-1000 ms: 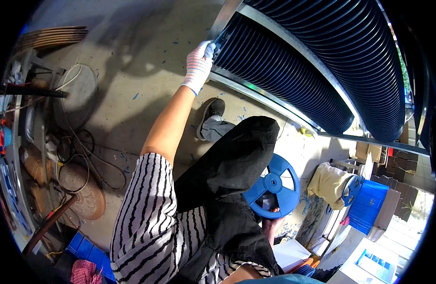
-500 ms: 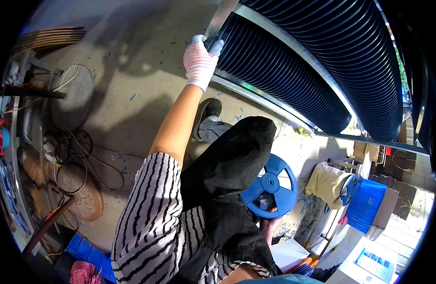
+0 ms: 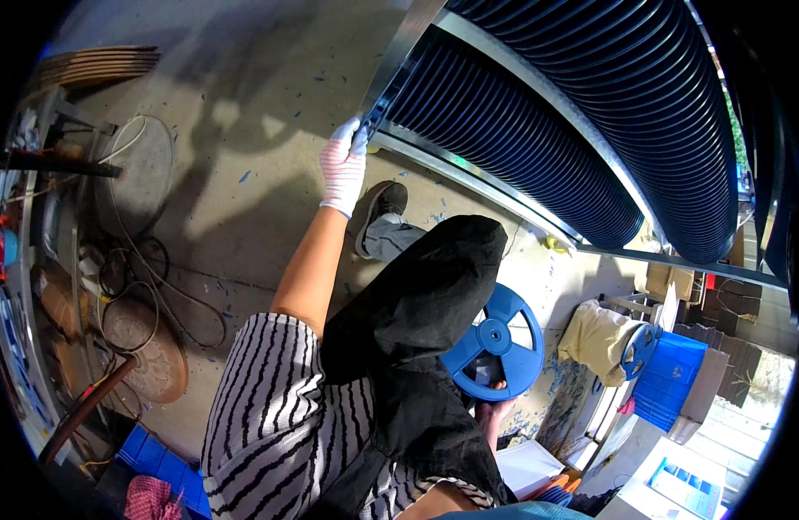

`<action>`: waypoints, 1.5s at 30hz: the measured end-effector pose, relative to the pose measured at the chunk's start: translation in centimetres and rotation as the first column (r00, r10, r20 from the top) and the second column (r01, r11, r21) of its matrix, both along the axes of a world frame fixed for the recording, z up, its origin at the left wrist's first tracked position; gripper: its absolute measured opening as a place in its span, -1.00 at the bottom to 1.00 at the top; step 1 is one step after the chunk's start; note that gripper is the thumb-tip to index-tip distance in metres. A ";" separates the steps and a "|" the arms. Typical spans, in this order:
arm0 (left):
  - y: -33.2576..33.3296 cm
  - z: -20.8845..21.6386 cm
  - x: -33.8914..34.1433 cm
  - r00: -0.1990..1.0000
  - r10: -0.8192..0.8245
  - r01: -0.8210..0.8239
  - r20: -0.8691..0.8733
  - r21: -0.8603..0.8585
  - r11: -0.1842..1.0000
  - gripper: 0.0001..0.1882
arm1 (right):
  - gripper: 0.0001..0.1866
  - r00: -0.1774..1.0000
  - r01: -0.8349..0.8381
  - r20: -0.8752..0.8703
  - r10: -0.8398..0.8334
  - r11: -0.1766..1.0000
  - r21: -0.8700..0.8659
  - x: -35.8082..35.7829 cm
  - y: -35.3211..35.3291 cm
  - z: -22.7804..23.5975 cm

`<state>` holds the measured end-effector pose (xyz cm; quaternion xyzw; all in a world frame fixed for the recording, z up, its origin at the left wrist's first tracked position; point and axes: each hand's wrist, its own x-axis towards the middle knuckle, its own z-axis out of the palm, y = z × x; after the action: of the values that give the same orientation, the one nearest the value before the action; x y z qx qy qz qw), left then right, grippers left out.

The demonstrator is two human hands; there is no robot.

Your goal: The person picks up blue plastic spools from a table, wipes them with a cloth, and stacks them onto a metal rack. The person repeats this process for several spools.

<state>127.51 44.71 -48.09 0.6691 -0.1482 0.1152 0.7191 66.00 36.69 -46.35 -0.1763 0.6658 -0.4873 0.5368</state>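
Observation:
My left hand [image 3: 342, 165], in a white glove with thin stripes, is closed around the corner post [image 3: 405, 48] of a metal rack. Against that rack lie long rows of black, closely ribbed discs [image 3: 521, 139], the nearest of them just right of the gloved fingers. Lower down, beside my right leg, a blue plastic reel [image 3: 522, 367] with a centre hole and cut-out windows is held by its rim. My right hand [image 3: 495, 411] is bare and grips the reel's near edge. Part of that hand is hidden behind the reel and black cloth.
Cables [image 3: 152, 295] loop on the floor at left by a round ornate base [image 3: 139, 351]. Brown stacked sheets [image 3: 96, 65] lie at far left. To the right are a cream cloth [image 3: 594, 338], a blue crate [image 3: 670, 381] and a white box [image 3: 677, 481].
My left hand has slid down along the metal post, toward me and slightly left. The blue reel and my right hand stay where they were.

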 end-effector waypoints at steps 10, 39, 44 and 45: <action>-2.0 5.7 2.4 0.925 0.171 -0.239 0.340 0.171 0.956 -0.69 | -0.48 0.994 -0.079 0.079 0.080 0.997 -0.017 -0.2 0.1 0.3; -4.1 4.6 3.8 0.908 0.238 -0.310 0.344 0.172 0.935 -0.76 | -0.55 0.993 -0.090 0.078 0.089 0.996 0.007 1.3 0.0 0.6; -3.1 3.8 1.2 0.898 0.265 -0.373 0.351 0.289 0.882 -0.72 | -0.56 0.995 -0.022 0.094 0.019 0.999 0.035 4.2 1.2 2.9; -3.0 3.5 0.5 0.916 0.239 -0.344 0.323 0.324 0.881 -0.69 | -0.57 0.997 -0.008 0.077 0.005 0.999 0.032 4.3 1.3 3.0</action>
<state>128.04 41.72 -44.54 0.7858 -0.1619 0.2841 0.5249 70.33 38.01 -43.30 -0.1509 0.6518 -0.4811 0.5664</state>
